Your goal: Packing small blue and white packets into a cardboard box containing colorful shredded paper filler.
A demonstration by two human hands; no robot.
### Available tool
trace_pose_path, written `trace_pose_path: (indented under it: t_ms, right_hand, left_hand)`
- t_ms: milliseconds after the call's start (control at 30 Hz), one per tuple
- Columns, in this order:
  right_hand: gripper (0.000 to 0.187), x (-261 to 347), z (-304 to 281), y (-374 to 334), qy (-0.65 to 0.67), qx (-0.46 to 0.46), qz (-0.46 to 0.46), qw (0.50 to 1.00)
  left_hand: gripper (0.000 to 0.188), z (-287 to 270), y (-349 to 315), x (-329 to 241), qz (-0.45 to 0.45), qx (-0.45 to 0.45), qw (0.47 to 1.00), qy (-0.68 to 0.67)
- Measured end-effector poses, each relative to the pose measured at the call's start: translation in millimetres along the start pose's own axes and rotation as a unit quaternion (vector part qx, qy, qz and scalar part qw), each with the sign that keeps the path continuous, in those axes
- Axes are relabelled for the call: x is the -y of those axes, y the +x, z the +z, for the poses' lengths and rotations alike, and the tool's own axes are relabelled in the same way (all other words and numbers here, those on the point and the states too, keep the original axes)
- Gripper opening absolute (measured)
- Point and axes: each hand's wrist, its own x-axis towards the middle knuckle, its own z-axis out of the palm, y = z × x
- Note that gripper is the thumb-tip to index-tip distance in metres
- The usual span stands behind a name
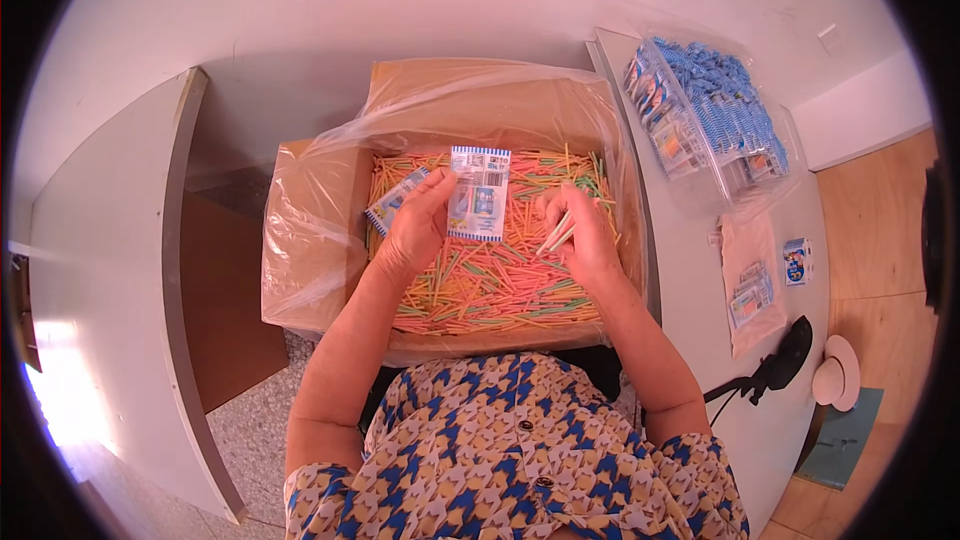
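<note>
Over a large cardboard box, my left hand [420,222] is closed on a small blue-and-white packet [480,195], held upright between thumb and fingers. A second packet [396,202] of the same kind shows tilted behind that hand; whether the hand grips it too I cannot tell. My right hand [580,230] is closed round a few thin pale sticks [558,236], their ends poking out below the fingers. Beneath both hands lies a thick layer of thin pink, yellow, orange and green sticks [480,290].
Clear plastic lines the cardboard box [310,230]. On the right-hand table [690,270] stand a clear bin [750,180] full of packets, a pink cloth [750,260] with packets on it, and a black clamp-like stand [780,365]. A grey panel [110,240] rises at left.
</note>
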Motion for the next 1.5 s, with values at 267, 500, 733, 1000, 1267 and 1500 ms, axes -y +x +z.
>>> trace_pose_path:
  t_ms: [267, 500, 733, 1000, 1267, 1500]
  right_hand:
    - [0.045, 6, -10, 0, -0.089, -0.078, -0.058, 0.991]
    - [0.048, 31, 1, -7, -0.067, -0.046, -0.036, 0.996]
    - [0.043, 53, 31, -3, -0.143, 0.019, -0.127, 0.981]
    - [0.055, 31, 37, 13, -0.244, 0.046, -0.169, 0.954]
    - [0.058, 31, 24, 27, -0.215, 0.042, -0.091, 0.971]
    - [0.049, 26, 36, 17, -0.271, 0.019, -0.196, 0.942]
  left_hand:
    - [0.021, -11, 0, 12, 0.046, 0.002, 0.978, 0.203]
    - [0.006, -18, -1, 17, 0.129, 0.032, 0.965, 0.228]
    - [0.016, -12, -1, 15, 0.15, 0.043, 0.958, 0.242]
    - [0.018, -13, 1, 17, 0.173, 0.055, 0.944, 0.276]
    - [0.018, -9, -1, 13, 0.163, 0.086, 0.938, 0.294]
    - [0.015, -10, -1, 14, 0.145, 0.045, 0.943, 0.296]
